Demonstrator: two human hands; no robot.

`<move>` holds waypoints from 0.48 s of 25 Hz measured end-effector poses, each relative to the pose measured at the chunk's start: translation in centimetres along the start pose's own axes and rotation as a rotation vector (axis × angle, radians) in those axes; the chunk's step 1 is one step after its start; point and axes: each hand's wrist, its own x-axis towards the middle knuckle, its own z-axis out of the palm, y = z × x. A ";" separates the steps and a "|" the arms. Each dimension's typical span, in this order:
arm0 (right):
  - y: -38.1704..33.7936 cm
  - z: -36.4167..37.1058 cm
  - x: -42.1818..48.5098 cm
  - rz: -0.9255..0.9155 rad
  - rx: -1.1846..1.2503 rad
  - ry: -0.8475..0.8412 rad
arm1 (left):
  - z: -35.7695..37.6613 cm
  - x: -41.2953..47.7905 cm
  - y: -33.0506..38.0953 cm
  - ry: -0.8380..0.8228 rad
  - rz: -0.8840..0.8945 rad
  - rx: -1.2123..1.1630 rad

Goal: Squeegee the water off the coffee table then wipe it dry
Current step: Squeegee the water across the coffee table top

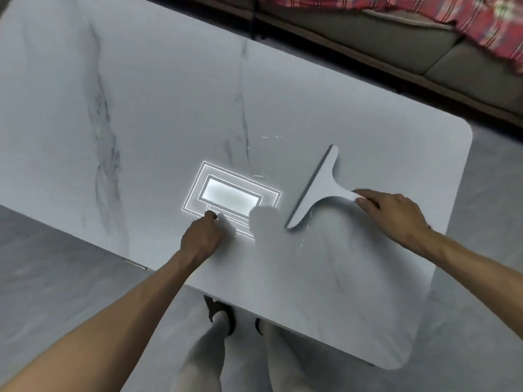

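Pale marbled tabletop (169, 108) with grey veins across most of the view, rounded corner at the right. Grey floor (42, 264) on the near side. Beyond the far edge, a beige sofa (396, 46) under a red plaid cloth (481, 21). On the right part of the tabletop, lying flat, a white T-shaped squeegee (318, 186), blade toward the left, handle toward the right. Right hand (396, 213) grasping the end of the handle with the fingertips. Left hand (202, 236) clenched, resting on the tabletop left of the squeegee and apart from it. Just beyond its fingers, a bright rectangular light reflection (230, 198). Small water streaks (271, 136) near both ends of the blade.
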 end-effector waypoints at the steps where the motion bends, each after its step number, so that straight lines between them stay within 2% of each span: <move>1: -1.1 -0.7 1.5 0.021 0.042 0.032 | -0.7 0.6 0.5 0.029 -0.004 -0.061; 6: -8.2 -3.1 10.3 0.168 0.378 0.117 | -2.9 6.2 2.3 0.149 0.015 -0.125; 10: -15.8 -4.1 19.6 0.213 0.563 0.173 | -3.3 11.6 3.8 0.298 0.191 0.116; 12: -18.5 -4.4 23.1 0.242 0.572 0.190 | -3.1 13.3 4.2 0.275 0.211 0.247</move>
